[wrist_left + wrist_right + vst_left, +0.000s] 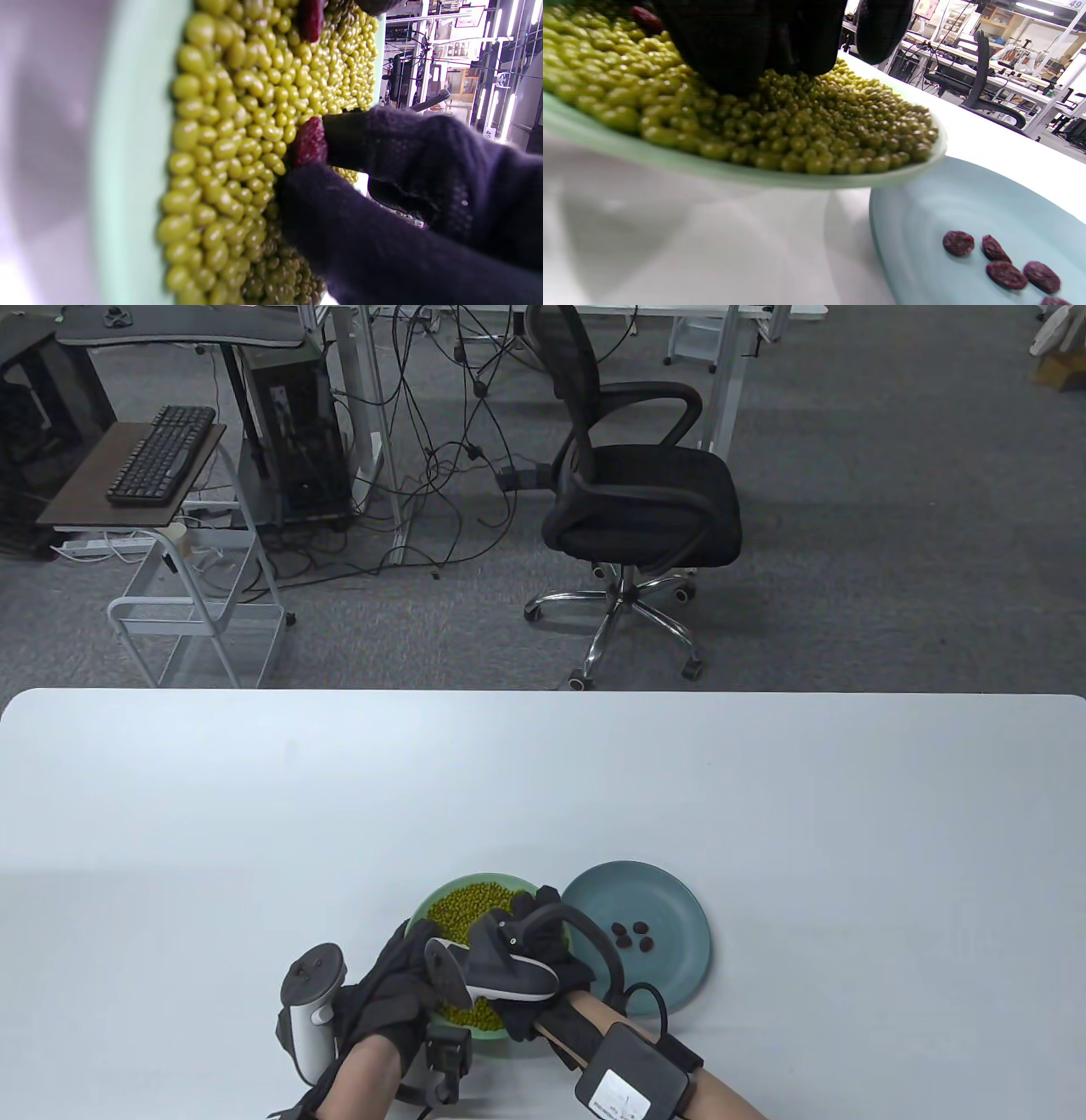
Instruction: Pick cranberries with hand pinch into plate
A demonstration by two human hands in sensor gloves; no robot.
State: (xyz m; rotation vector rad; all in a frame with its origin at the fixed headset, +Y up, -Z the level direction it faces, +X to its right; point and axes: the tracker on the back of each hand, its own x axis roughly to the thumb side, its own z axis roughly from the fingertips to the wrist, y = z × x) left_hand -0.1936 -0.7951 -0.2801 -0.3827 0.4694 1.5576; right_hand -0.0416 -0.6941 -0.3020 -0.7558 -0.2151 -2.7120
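Table view: white worktop point(254, 814) w/ pale-green round plate heaped w/ green peas point(462, 903), just beside a blue-grey round plate point(679, 976) holding a few dark-red dried cranberries point(634, 937). Both black-gloved hands sit over the pea plate: left hand point(394, 984) at its near-left rim, right hand point(543, 946) over its right half; the trackers hide the fingertips here.

Left wrist view (tilted sideways): shows what the table view cannot, i.e. a dark-red cranberry point(309, 142) among the peas, pinched between two gloved fingertips point(348, 135); a second cranberry point(312, 19) lies at the top edge.

Right wrist view: right-hand fingers point(746, 42) press down into the pea heap; whether that grip holds anything cannot be told. Plated cranberries point(1003, 262) appear lower right, approx. five.
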